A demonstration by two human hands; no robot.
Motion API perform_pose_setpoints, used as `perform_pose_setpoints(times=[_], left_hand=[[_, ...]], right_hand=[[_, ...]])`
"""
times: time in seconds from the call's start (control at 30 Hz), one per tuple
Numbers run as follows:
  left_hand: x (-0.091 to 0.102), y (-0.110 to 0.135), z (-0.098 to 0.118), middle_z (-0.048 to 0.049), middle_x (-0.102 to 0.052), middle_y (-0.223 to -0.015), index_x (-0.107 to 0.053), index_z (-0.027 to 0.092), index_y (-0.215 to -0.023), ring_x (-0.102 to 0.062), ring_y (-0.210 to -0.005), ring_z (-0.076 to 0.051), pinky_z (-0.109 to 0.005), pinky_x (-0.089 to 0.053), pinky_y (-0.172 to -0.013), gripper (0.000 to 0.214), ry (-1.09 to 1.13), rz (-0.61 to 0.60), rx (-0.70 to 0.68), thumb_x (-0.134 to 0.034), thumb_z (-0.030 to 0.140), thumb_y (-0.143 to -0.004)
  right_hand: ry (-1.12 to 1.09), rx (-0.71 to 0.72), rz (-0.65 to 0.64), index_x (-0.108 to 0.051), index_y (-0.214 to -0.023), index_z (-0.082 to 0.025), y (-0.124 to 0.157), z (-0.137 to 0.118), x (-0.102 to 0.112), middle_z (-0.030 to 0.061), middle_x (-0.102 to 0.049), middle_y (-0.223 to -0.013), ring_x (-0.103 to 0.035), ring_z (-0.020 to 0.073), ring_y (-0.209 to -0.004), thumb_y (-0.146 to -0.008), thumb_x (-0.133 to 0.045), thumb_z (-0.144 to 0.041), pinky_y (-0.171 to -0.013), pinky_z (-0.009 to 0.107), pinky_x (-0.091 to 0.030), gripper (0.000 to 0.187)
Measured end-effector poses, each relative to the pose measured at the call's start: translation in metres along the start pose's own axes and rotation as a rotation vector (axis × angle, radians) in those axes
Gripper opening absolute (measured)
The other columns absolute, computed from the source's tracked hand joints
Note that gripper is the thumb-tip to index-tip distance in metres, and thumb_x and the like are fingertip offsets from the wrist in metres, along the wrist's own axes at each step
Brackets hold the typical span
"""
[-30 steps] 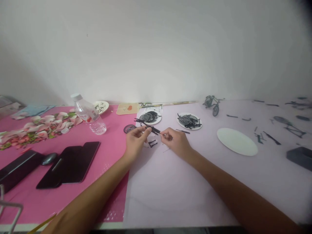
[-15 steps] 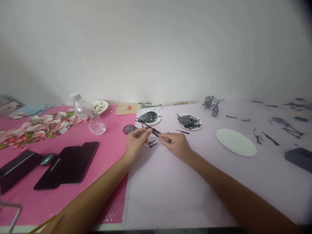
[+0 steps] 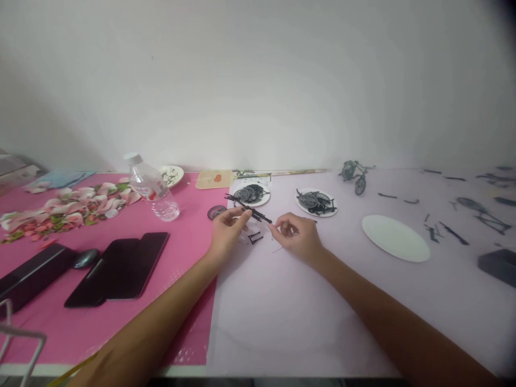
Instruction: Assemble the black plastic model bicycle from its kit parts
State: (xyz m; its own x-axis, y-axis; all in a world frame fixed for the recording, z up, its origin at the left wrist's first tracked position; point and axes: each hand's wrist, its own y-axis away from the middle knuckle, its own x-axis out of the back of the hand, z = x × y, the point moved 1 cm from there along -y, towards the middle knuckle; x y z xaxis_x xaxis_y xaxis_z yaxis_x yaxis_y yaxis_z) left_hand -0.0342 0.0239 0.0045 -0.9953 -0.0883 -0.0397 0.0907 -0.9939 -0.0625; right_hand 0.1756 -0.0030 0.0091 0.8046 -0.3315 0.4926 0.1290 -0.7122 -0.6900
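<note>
My left hand (image 3: 228, 231) is closed on a thin black toy bicycle frame (image 3: 258, 214), pinched between thumb and fingers above the table. The frame slants down to the right. At its lower right end my right hand (image 3: 297, 235) is closed in a pinch, fingertips very near or touching the frame's tip; what lies between them is too small to make out. A small forked black part (image 3: 253, 237) rests on the white sheet below. Just behind my left hand lies a black spoked wheel (image 3: 216, 212), partly hidden.
Two white plates, a left plate (image 3: 264, 201) and a right plate (image 3: 300, 208), hold black bicycle parts. An assembled toy bicycle (image 3: 355, 174) stands behind, right of them. A white oval plate (image 3: 395, 238) lies rightward. Leftward are a water bottle (image 3: 155, 193), petals (image 3: 72, 207) and a dark tablet (image 3: 133, 269).
My right hand's fingertips have slid toward the frame's end, and its fingers have curled more. My left hand still holds the frame. The whole view has shifted slightly.
</note>
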Motion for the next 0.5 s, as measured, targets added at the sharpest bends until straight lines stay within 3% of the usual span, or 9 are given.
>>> perform_pose_setpoints(times=[0.13, 0.5], left_hand=[[0.0009, -0.0018, -0.0016, -0.0015, -0.068, -0.065, -0.075, 0.014, -0.102, -0.057, -0.052, -0.011, -0.023, -0.044, -0.049, 0.054, -0.016, 0.016, -0.002, -0.089, 0.054, -0.07], [-0.0026, 0.0036, 0.0, -0.0043, -0.07, -0.07, -0.074, 0.013, -0.108, -0.064, -0.058, -0.015, -0.025, -0.048, -0.048, 0.053, -0.064, -0.048, -0.075, -0.088, 0.05, -0.073]], right_hand=[[-0.05, -0.028, 0.007, -0.042, -0.064, -0.023, -0.0002, 0.0003, 0.0027, -0.006, -0.046, -0.055, -0.04, 0.0094, -0.049, -0.085, -0.067, -0.022, -0.051, 0.025, -0.037, 0.033], [-0.146, -0.068, -0.073, -0.041, -0.064, -0.023, 0.0002, 0.0053, 0.0071, -0.0051, -0.044, -0.056, -0.038, 0.0108, -0.05, -0.071, -0.057, -0.014, -0.052, 0.027, -0.033, 0.02]])
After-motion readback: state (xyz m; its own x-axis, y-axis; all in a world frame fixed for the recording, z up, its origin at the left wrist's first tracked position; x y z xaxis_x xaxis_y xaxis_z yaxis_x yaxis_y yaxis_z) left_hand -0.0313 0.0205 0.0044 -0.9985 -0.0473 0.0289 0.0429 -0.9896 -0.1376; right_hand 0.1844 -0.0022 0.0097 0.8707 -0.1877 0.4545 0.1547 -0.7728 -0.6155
